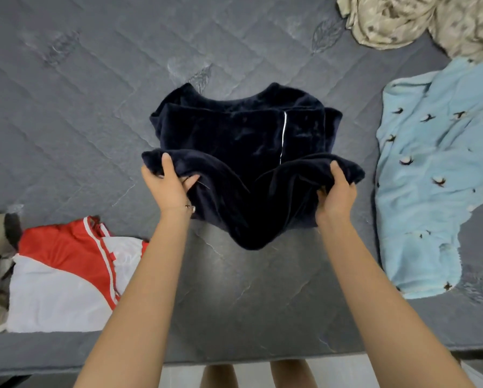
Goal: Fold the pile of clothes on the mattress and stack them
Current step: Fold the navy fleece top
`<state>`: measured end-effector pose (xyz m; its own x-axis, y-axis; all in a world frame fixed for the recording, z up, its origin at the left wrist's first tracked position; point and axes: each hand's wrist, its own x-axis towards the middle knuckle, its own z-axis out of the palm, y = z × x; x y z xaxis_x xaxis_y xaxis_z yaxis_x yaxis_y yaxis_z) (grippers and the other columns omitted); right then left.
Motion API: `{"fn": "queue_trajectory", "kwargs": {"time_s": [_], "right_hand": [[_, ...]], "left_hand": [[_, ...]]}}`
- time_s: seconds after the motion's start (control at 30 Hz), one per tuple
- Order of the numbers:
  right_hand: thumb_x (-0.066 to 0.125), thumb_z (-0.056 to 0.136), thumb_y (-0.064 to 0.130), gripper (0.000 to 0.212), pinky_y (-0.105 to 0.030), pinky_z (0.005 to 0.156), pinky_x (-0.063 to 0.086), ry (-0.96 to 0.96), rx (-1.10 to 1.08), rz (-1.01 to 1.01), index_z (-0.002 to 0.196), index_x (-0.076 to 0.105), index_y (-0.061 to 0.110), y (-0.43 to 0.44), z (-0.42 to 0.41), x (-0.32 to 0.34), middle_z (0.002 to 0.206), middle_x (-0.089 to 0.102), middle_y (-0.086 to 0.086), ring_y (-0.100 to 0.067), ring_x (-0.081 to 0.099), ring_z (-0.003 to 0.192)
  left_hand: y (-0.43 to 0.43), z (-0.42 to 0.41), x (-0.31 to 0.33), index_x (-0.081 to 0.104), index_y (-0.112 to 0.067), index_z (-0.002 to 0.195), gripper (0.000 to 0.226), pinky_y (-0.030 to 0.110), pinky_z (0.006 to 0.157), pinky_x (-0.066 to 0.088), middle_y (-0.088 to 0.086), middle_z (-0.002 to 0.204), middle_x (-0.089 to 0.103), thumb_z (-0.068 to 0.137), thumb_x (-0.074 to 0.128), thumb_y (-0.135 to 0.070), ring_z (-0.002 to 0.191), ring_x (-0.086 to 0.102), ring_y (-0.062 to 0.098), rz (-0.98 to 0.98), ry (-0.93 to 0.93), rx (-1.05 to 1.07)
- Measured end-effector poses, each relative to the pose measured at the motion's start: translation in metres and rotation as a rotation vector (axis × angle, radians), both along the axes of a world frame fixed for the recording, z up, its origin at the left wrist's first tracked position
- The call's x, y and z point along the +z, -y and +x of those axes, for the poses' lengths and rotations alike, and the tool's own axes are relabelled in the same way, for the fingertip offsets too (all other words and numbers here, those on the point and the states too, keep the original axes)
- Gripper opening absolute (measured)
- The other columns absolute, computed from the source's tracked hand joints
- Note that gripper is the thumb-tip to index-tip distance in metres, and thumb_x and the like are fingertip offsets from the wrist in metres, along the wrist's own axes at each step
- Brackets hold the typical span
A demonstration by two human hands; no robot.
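The beige patterned cloth (402, 21) upper right and the light blue fleecy garment (430, 177) at the right both run off the frame, fyi. A red-and-white shiny garment (66, 270) lies lower left on the grey quilted mattress (94, 93). Mid-frame is the dark navy velvety top (234, 135), near edge lifted, with the left hand (168, 186) and right hand (337, 191) each clutching a corner.

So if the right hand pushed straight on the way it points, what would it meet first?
Probably more of the navy top it grips: the right hand points away from the person, over the garment's far half lying on the mattress. Its height above that half is unclear.
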<state>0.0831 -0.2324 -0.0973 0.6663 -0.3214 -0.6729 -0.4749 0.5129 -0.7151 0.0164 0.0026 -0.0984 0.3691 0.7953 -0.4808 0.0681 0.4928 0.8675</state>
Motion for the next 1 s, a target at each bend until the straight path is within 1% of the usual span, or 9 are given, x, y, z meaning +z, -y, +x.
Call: {"fn": "queue_trajectory", "kwargs": {"time_s": [0.2, 0.33, 0.5, 0.6, 0.67, 0.77, 0.83, 0.9, 1.0], "right_hand": [[0.067, 0.09, 0.024, 0.044, -0.021, 0.07, 0.053, 0.027, -0.055, 0.087, 0.131, 0.055, 0.014, -0.021, 0.089, 0.003, 0.122, 0.065, -0.004, -0.016, 0.065, 0.099], [0.064, 0.092, 0.022, 0.042, -0.02, 0.061, 0.054, 0.103, -0.127, 0.133, 0.132, 0.053, 0.013, -0.038, 0.147, 0.008, 0.105, 0.067, -0.001, -0.012, 0.066, 0.08], [0.06, 0.095, 0.016, 0.043, -0.038, 0.095, 0.053, 0.186, -0.147, 0.164, 0.134, 0.044, 0.009, -0.071, 0.196, -0.006, 0.125, 0.061, -0.01, -0.025, 0.063, 0.11], [0.058, 0.097, 0.013, 0.033, -0.039, 0.095, 0.053, 0.191, -0.099, 0.147, 0.127, 0.045, 0.009, -0.077, 0.214, -0.027, 0.123, 0.061, -0.013, -0.027, 0.063, 0.11], [0.054, 0.099, 0.017, 0.04, -0.028, 0.09, 0.053, 0.137, 0.031, 0.097, 0.135, 0.043, 0.006, -0.074, 0.22, -0.045, 0.131, 0.059, -0.012, -0.023, 0.061, 0.114], [0.05, 0.1, 0.028, 0.054, -0.022, 0.101, 0.038, 0.058, 0.325, -0.014, 0.148, 0.032, 0.012, -0.064, 0.218, -0.075, 0.145, 0.047, -0.007, -0.017, 0.045, 0.133], [0.057, 0.096, 0.03, 0.069, -0.024, 0.106, 0.034, 0.058, 0.464, -0.179, 0.153, 0.02, 0.018, -0.057, 0.211, -0.086, 0.151, 0.04, -0.004, -0.015, 0.041, 0.135], [0.062, 0.092, 0.032, 0.068, -0.029, 0.112, 0.033, 0.158, 0.59, -0.498, 0.151, 0.029, 0.023, -0.053, 0.2, -0.087, 0.15, 0.04, -0.002, -0.013, 0.041, 0.135], [0.065, 0.09, 0.033, 0.05, -0.039, 0.119, 0.021, 0.451, 0.9, -0.984, 0.137, 0.051, 0.021, -0.052, 0.187, -0.091, 0.145, 0.047, 0.0, -0.02, 0.03, 0.143]], "left_hand": [[-0.035, 0.082, 0.008, 0.04, -0.009, 0.122, 0.025, 0.036, 0.063, 0.059, 0.01, 0.107, 0.059, 0.1, 0.05, -0.017, 0.078, 0.066, 0.023, -0.15, 0.192, 0.169], [-0.079, 0.128, 0.008, 0.04, -0.009, 0.115, 0.02, 0.038, 0.061, 0.059, 0.012, 0.105, 0.056, 0.099, 0.051, -0.013, 0.081, 0.064, 0.027, -0.207, 0.288, 0.272], [-0.105, 0.174, -0.013, 0.029, -0.011, 0.137, 0.04, 0.045, 0.081, 0.057, 0.011, 0.112, 0.053, 0.101, 0.046, -0.011, 0.068, 0.067, 0.025, -0.165, 0.287, 0.269], [-0.109, 0.184, -0.039, 0.019, -0.018, 0.148, 0.05, 0.03, 0.062, 0.058, 0.007, 0.123, 0.054, 0.103, 0.041, -0.019, 0.061, 0.07, 0.015, -0.147, 0.197, 0.206], [-0.113, 0.186, -0.06, 0.02, -0.017, 0.146, 0.045, 0.026, 0.06, 0.054, 0.004, 0.111, 0.059, 0.104, 0.038, -0.022, 0.075, 0.072, 0.012, -0.165, 0.137, 0.134], [-0.116, 0.187, -0.088, 0.019, -0.012, 0.144, 0.043, 0.031, 0.098, 0.049, 0.015, 0.137, 0.048, 0.105, 0.035, -0.02, 0.124, 0.055, 0.024, -0.172, 0.086, -0.005], [-0.113, 0.182, -0.097, 0.015, -0.013, 0.149, 0.052, 0.026, 0.105, 0.04, 0.015, 0.147, 0.038, 0.103, 0.038, -0.015, 0.133, 0.044, 0.022, 0.005, -0.027, -0.183], [-0.106, 0.171, -0.098, 0.022, -0.014, 0.15, 0.057, 0.026, 0.112, 0.033, 0.012, 0.152, 0.033, 0.099, 0.047, -0.014, 0.139, 0.035, 0.019, 0.486, -0.17, -0.502], [-0.094, 0.157, -0.105, 0.037, -0.025, 0.145, 0.057, 0.045, 0.119, 0.007, 0.004, 0.158, 0.022, 0.093, 0.059, -0.031, 0.147, 0.013, 0.023, 1.174, -0.312, -1.036]]}}
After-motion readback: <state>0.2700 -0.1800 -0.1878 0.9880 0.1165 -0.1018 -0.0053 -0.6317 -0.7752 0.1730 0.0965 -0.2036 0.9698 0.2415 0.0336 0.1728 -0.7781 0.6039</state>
